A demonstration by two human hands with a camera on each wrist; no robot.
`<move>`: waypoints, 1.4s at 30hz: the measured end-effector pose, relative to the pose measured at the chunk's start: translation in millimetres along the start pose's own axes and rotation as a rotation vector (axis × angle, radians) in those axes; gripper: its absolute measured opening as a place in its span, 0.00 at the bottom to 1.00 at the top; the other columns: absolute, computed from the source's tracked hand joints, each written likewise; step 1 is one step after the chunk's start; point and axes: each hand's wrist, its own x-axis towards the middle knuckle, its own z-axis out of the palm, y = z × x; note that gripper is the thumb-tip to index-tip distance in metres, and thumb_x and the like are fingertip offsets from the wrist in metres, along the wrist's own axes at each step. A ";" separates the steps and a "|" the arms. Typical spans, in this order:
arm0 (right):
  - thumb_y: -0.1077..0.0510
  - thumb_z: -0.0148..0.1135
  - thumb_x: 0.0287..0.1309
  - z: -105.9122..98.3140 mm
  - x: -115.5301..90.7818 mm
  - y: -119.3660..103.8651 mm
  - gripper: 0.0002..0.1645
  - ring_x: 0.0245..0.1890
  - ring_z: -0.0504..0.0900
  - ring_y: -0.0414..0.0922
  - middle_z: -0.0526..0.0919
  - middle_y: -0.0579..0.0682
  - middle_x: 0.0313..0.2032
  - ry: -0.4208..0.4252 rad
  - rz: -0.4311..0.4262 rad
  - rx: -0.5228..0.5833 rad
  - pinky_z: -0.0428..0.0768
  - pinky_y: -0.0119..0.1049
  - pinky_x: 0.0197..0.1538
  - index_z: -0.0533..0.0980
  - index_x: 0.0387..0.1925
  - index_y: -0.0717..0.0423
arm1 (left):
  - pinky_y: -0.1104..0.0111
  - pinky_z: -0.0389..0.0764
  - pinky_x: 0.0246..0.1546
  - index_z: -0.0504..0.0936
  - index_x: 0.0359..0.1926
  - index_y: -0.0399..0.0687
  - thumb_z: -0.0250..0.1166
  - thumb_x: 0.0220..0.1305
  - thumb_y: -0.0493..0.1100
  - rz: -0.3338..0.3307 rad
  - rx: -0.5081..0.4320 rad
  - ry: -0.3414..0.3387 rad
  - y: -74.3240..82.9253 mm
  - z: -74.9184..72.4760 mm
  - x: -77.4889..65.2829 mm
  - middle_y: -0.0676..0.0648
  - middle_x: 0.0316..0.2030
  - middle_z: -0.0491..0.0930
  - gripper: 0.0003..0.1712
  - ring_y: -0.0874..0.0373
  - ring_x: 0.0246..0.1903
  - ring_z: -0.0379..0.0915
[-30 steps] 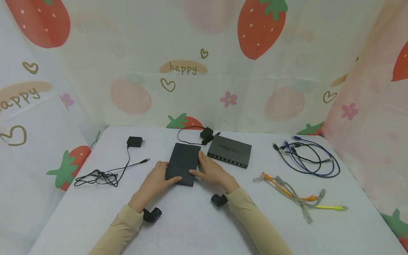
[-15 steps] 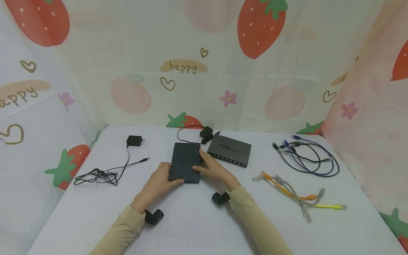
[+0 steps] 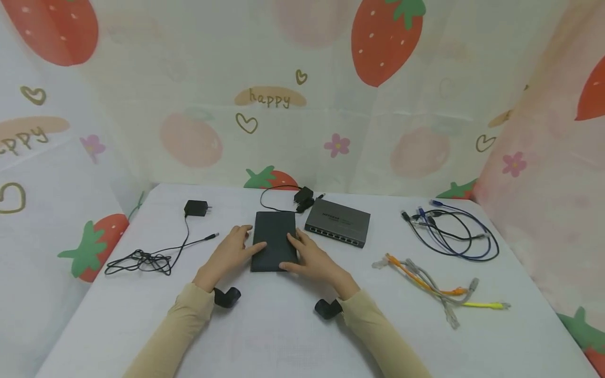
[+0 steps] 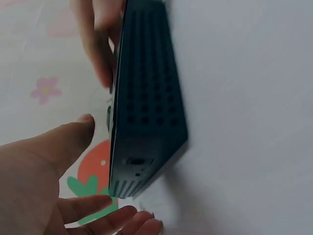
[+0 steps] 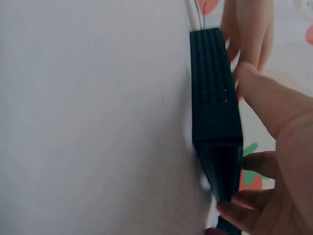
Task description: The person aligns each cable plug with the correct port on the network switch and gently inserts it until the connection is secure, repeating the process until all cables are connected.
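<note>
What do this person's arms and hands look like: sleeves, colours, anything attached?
The left sleeve and right sleeve are long and plain beige, without visible markings. A black, elbow-shaped left attachment and matching right attachment sit at the wrists. The left hand and right hand wear no gloves.

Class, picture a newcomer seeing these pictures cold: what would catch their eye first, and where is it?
Probably the large red strawberry printed on the backdrop, high up and right of centre in the head view. Next, the dark box below centre, with the left hand and right hand on either side. Then the bright orange cable and yellow cable on the table's right.
</note>
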 end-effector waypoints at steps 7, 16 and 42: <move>0.38 0.63 0.52 -0.3 -13.7 -7.7 0.53 0.71 0.48 0.54 0.42 0.59 0.72 -0.038 -0.028 -0.035 0.59 0.48 0.67 0.48 0.72 0.49 | 0.47 0.64 0.59 0.56 0.66 0.33 0.57 0.64 0.55 0.051 0.040 -0.017 -4.5 -6.8 42.5 0.28 0.60 0.59 0.41 0.36 0.58 0.62; 0.43 0.58 0.58 2.6 -14.7 -8.0 0.44 0.69 0.54 0.53 0.49 0.61 0.70 0.030 -0.061 -0.070 0.62 0.46 0.66 0.53 0.70 0.52 | 0.47 0.62 0.60 0.59 0.65 0.32 0.55 0.65 0.57 0.113 0.033 -0.062 -15.6 -5.1 73.8 0.30 0.61 0.61 0.40 0.37 0.59 0.61; 0.41 0.55 0.60 -5.5 -12.7 16.4 0.39 0.68 0.57 0.46 0.51 0.46 0.71 -0.003 -0.078 -0.105 0.65 0.48 0.63 0.54 0.70 0.41 | 0.51 0.69 0.53 0.66 0.60 0.31 0.58 0.63 0.56 0.069 -0.038 0.026 -20.9 -4.9 59.2 0.32 0.52 0.70 0.36 0.44 0.47 0.68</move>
